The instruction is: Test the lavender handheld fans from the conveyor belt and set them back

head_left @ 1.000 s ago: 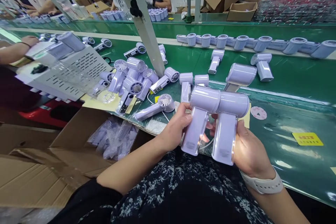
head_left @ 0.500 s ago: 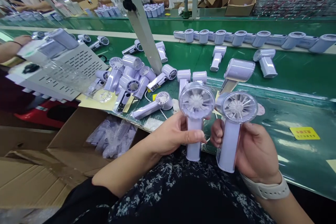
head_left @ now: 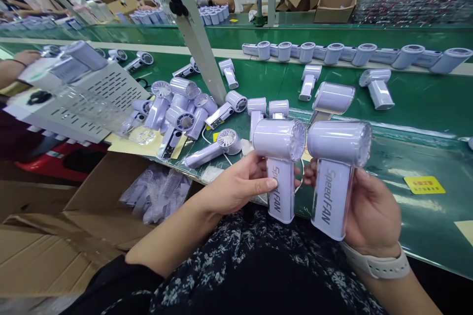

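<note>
My left hand [head_left: 244, 182] is closed around the handle of a lilac handheld fan [head_left: 279, 140], its thumb lying across the lettering. A matching handheld fan [head_left: 334, 140] is gripped by my right hand [head_left: 373, 206], which wears a pale watch band. Both fans stand upright side by side, heads turned sideways to the right, with "Speed FAN" printed down their handles. Behind them, another fan [head_left: 334, 98] is propped up near the table edge. Just left of my left hand, a fan [head_left: 227, 142] lies with its grille facing up.
A heap of fans [head_left: 181, 88] lies left, beside a perforated metal box [head_left: 111, 88]. A slanted post [head_left: 199, 34] rises nearby. Fans [head_left: 306, 51] line the green belt [head_left: 266, 81]. Below left, a cardboard box [head_left: 103, 182] holds clear plastic wrappings [head_left: 158, 197]. People sit across the belt.
Both fans have turned in my hands: their grilles faced me before, and now the heads show from the side with printed handles toward me. On the belt, loose fans have shifted slightly right.
</note>
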`<action>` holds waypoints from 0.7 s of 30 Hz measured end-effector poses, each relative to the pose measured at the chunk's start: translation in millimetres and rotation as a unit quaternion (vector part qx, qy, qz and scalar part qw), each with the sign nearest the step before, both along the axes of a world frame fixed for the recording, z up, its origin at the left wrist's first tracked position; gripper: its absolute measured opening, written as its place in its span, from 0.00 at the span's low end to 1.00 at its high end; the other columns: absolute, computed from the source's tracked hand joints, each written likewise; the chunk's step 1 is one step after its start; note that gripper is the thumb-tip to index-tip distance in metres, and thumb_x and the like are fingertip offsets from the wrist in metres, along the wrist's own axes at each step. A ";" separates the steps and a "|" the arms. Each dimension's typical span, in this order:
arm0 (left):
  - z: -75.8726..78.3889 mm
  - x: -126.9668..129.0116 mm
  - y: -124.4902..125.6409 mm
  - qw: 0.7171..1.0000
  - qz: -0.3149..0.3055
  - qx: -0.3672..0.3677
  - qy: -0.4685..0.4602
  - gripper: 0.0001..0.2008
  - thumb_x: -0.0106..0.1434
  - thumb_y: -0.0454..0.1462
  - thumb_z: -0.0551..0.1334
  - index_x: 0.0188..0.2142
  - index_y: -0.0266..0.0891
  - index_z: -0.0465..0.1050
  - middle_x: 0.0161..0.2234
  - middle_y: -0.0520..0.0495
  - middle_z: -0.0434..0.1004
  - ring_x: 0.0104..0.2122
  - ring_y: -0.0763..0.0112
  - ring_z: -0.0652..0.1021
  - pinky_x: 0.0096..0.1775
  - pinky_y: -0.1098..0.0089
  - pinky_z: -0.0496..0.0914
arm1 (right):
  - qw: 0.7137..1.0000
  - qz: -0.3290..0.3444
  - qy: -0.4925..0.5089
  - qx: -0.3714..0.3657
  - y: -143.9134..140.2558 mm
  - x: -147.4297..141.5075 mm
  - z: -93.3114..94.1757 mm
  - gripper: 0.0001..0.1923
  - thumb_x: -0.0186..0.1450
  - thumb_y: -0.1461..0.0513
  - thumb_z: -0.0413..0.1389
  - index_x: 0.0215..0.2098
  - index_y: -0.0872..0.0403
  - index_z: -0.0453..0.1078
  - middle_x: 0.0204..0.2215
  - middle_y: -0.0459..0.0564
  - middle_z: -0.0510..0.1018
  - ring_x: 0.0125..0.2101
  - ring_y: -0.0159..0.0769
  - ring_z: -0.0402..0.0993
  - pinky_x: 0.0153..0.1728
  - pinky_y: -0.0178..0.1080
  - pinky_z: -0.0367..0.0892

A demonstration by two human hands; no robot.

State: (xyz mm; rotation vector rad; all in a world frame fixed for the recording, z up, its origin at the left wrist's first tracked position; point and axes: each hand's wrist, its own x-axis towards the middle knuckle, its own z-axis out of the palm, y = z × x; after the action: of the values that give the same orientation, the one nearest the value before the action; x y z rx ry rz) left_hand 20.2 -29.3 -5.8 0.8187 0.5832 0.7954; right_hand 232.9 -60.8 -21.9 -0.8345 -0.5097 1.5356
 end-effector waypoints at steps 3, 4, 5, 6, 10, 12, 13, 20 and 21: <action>-5.4 1.1 2.5 0.999 0.015 0.029 0.022 0.27 0.58 0.34 0.75 0.55 0.41 0.71 0.45 0.44 0.84 0.43 0.64 0.84 0.46 0.66 0.78 | 1.000 -0.010 -0.020 -0.021 -0.9 -1.1 -3.3 0.13 0.69 0.51 0.60 0.44 0.48 0.81 0.37 0.51 0.87 0.37 0.42 0.85 0.38 0.41 0.82; -7.1 1.4 3.4 0.999 0.015 0.033 0.022 0.27 0.57 0.35 0.76 0.54 0.41 0.71 0.43 0.44 0.84 0.41 0.65 0.84 0.44 0.67 0.78 | 0.999 -0.004 -0.026 -0.022 -0.9 -1.8 -3.4 0.12 0.70 0.51 0.59 0.45 0.47 0.80 0.37 0.50 0.87 0.37 0.41 0.85 0.37 0.41 0.82; -8.6 1.5 4.2 0.999 0.016 0.034 0.020 0.28 0.56 0.36 0.77 0.53 0.40 0.71 0.42 0.45 0.84 0.40 0.66 0.84 0.43 0.68 0.78 | 0.999 -0.001 -0.034 -0.021 -0.9 -2.6 -3.2 0.12 0.70 0.51 0.59 0.46 0.47 0.79 0.37 0.50 0.87 0.36 0.41 0.85 0.37 0.41 0.82; -9.8 1.5 4.9 0.999 0.018 0.034 0.020 0.28 0.54 0.37 0.78 0.51 0.40 0.71 0.41 0.46 0.85 0.39 0.67 0.85 0.41 0.69 0.78 | 0.999 -0.001 -0.042 -0.020 -0.8 -3.5 -2.7 0.13 0.71 0.52 0.58 0.48 0.46 0.79 0.36 0.50 0.87 0.36 0.41 0.86 0.36 0.41 0.83; -10.9 0.8 6.4 0.999 0.029 0.026 0.034 0.29 0.51 0.39 0.80 0.47 0.39 0.70 0.40 0.46 0.85 0.38 0.67 0.85 0.41 0.68 0.79 | 0.997 -0.014 -0.057 -0.045 1.3 -6.5 -0.7 0.13 0.72 0.54 0.57 0.52 0.47 0.77 0.35 0.50 0.88 0.32 0.41 0.86 0.34 0.40 0.83; -10.1 0.5 6.9 0.998 0.028 0.026 0.041 0.31 0.50 0.41 0.80 0.48 0.40 0.68 0.39 0.47 0.85 0.38 0.67 0.85 0.41 0.68 0.78 | 0.996 -0.018 -0.055 -0.062 2.8 -7.7 -0.2 0.13 0.72 0.55 0.57 0.52 0.48 0.77 0.35 0.50 0.87 0.31 0.41 0.85 0.32 0.41 0.83; -9.6 0.4 7.3 0.998 0.025 0.027 0.045 0.31 0.50 0.42 0.81 0.47 0.40 0.68 0.39 0.46 0.85 0.37 0.67 0.85 0.40 0.69 0.78 | 0.996 -0.020 -0.053 -0.068 3.6 -8.2 0.0 0.13 0.72 0.56 0.57 0.51 0.48 0.78 0.34 0.50 0.87 0.30 0.41 0.85 0.32 0.41 0.83; -4.6 -2.3 8.9 0.995 0.005 0.031 0.098 0.33 0.48 0.48 0.80 0.43 0.41 0.64 0.38 0.46 0.83 0.37 0.65 0.84 0.40 0.67 0.77 | 0.998 -0.005 -0.052 -0.023 4.6 -10.9 -7.1 0.13 0.71 0.57 0.54 0.41 0.49 0.80 0.32 0.50 0.86 0.29 0.43 0.84 0.30 0.42 0.81; -3.6 -2.6 8.8 0.993 -0.003 0.038 0.111 0.31 0.50 0.47 0.79 0.43 0.41 0.63 0.38 0.47 0.83 0.38 0.64 0.84 0.40 0.66 0.77 | 0.998 -0.004 -0.063 -0.007 3.8 -10.5 -9.4 0.13 0.71 0.56 0.54 0.43 0.49 0.80 0.34 0.50 0.86 0.31 0.44 0.84 0.32 0.44 0.81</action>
State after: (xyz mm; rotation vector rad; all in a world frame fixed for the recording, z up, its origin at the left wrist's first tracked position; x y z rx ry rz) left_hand 17.5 -20.5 -9.5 0.9854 0.7507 0.7287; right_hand 222.4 -57.0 -31.3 -0.9472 -0.5868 1.4862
